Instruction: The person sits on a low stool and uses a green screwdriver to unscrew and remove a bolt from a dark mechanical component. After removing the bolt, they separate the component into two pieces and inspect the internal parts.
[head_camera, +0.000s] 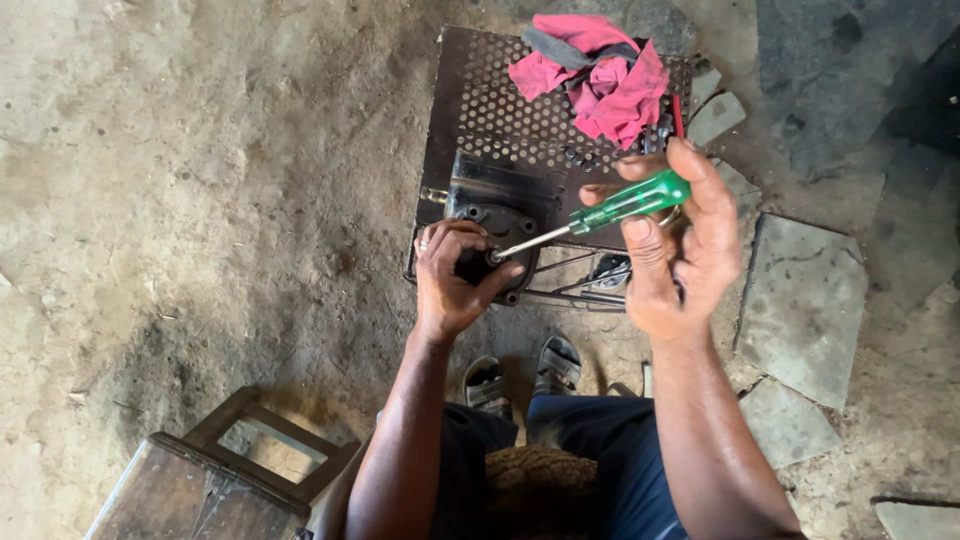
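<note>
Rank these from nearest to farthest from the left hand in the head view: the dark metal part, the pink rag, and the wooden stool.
1. Dark metal part: the left hand rests on it, at the perforated tray's near side.
2. Wooden stool: lower left, on the ground beside the left arm.
3. Pink rag: at the tray's far end, upper right.

Rough outdoor repair workshop, dirt floor (200, 200), perforated metal stand (480, 90), oily rag (600, 75)

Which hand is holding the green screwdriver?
The right hand grips the green screwdriver by its handle. The left hand has no tool; it rests on the dark metal part where the screwdriver's tip points.
</note>
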